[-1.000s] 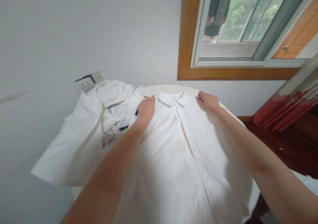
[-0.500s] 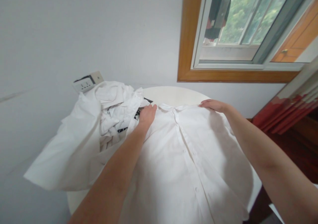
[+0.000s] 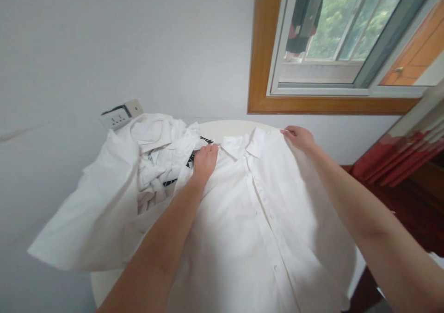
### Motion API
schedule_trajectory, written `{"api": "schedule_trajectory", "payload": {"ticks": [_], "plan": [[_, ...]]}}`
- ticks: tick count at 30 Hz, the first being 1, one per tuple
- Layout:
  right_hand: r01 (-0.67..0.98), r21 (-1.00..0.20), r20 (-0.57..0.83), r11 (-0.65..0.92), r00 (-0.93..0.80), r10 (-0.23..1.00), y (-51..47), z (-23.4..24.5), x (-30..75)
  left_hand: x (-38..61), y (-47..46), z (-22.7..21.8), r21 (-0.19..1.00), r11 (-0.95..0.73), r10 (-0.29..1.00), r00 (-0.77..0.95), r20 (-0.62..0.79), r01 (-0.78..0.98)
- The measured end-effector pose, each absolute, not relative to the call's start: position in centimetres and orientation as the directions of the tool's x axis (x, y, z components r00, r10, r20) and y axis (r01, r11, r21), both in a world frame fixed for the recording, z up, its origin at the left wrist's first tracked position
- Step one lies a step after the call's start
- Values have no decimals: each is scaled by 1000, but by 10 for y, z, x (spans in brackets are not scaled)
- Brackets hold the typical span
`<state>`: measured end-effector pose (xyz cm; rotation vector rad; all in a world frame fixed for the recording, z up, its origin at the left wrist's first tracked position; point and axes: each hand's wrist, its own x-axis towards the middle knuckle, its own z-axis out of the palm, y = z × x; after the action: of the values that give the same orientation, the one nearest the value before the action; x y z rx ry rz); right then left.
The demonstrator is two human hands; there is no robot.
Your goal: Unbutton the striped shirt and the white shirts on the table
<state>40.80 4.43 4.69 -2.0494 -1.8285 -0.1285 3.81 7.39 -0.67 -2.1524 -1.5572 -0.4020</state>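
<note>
The view's lower edge crops the shirt (image 3: 236, 229).

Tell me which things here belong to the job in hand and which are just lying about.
Belonging to the job:
white, collared, button-front cloth shirt, held by left hand and right hand
white, round-edged table under it

Apparently just about:
heap of crumpled white fabric with black pieces
white rectangular wall socket
brown wooden window frame
red-and-cream cloth curtain

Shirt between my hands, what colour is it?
The shirt is white, best seen in the head view.
</note>
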Motion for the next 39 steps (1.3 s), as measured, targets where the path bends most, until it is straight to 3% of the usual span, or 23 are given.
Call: {"api": "schedule_trajectory", "payload": {"ticks": [1,3,6,9,12,16,19,24,28,31,34,39], "plan": [[983,-151,426,-106,161,890,41,40,402,39,73,-6,-171,-237,822,291,490,956],[989,-8,486,-147,132,864,34,23,392,39,74,-5,-153,-225,839,271,473,962],[981,158,366,-113,48,929,27,3,386,40,75,-4,-147,-282,864,318,391,948],[970,219,359,-109,24,933,28,4,381,43,72,0,-151,-310,864,344,367,939],[983,168,395,-72,-1,918,29,18,364,52,59,7,-143,-318,840,349,416,937],[1000,-20,209,17,-12,978,25,14,326,69,31,7,-49,-379,814,358,458,924],[996,-92,117,15,-4,993,17,-10,305,77,16,-8,34,-439,824,387,413,898],[993,-115,59,-35,42,997,6,-34,293,69,24,-34,87,-457,881,437,181,885],[992,-101,128,-73,86,988,0,-29,288,63,36,-34,80,-476,873,460,161,876],[999,-3,230,46,-45,972,2,-27,286,62,37,-31,75,-502,860,488,149,861],[982,-18,123,190,-187,975,12,-27,289,62,35,-30,74,-508,855,491,169,858],[983,-104,39,151,-148,988,29,-27,291,62,36,-28,88,-506,859,492,142,858]]}}
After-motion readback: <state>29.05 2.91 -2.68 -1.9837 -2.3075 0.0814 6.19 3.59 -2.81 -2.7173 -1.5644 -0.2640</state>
